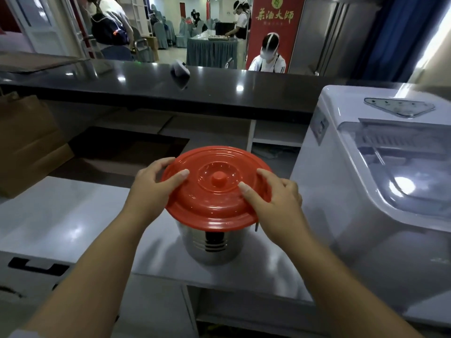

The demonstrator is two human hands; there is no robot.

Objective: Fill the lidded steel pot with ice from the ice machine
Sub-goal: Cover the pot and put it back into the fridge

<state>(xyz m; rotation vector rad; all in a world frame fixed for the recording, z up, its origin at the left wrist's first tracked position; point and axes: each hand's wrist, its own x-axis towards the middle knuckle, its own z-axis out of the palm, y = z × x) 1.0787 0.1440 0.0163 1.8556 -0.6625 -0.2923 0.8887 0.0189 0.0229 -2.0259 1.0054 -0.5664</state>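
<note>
white boxy ice machine with clear window (pixel 380 181) stands just right of the cylindrical steel pot (pixel 210 242) on the grey counter (pixel 61 215). round red plastic lid (pixel 214 186) sits on the pot, left hand (pixel 156 184) and right hand (pixel 275 198) gripping opposite rims, equally near. red banner's (pixel 274 28) writing reads 茶油大师.

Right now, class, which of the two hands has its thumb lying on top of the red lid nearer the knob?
The right hand: its thumb reaches close to the knob of the red lid. The left hand has its thumb farther out.
</note>
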